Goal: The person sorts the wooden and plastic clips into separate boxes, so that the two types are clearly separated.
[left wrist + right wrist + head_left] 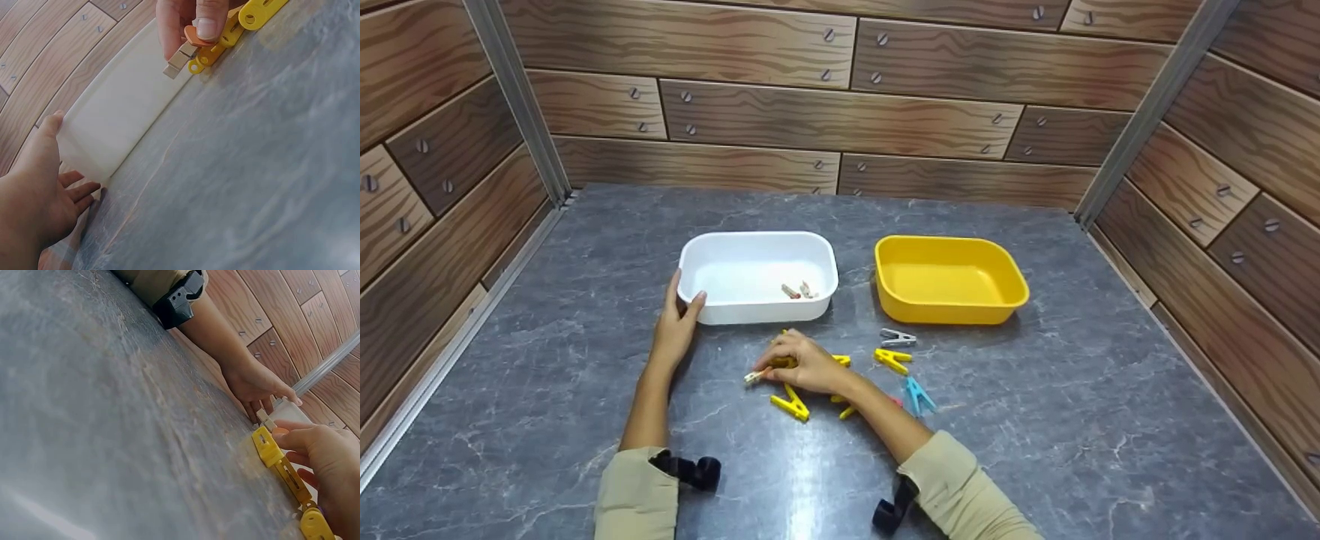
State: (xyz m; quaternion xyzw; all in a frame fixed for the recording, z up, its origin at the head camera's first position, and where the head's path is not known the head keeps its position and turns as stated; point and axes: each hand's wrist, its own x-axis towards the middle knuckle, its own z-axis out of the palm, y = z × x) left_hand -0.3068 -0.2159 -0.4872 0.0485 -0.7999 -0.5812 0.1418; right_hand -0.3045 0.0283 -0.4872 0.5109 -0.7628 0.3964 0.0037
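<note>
My right hand (804, 364) pinches a small wooden clothespin (179, 62) with an orange piece at its end, between thumb and fingers, low over the table. Yellow plastic clothespins (267, 447) lie beneath and beside this hand, partly hidden by it. My left hand (675, 330) rests against the left end of a white tub (757, 313), with straight fingers along the side and the thumb by the front corner. Inside that tub, at its right, lie small decorated clothespins (791, 292). Another yellow clothespin (791, 406) lies in front of my right hand.
A yellow tub (952, 313) stands right of the white one. In front of it lie a grey clothespin (898, 337), a yellow clothespin (891, 361) and a blue clothespin (919, 395). Wood-patterned walls (750, 112) enclose the back and sides of the grey table (1072, 420).
</note>
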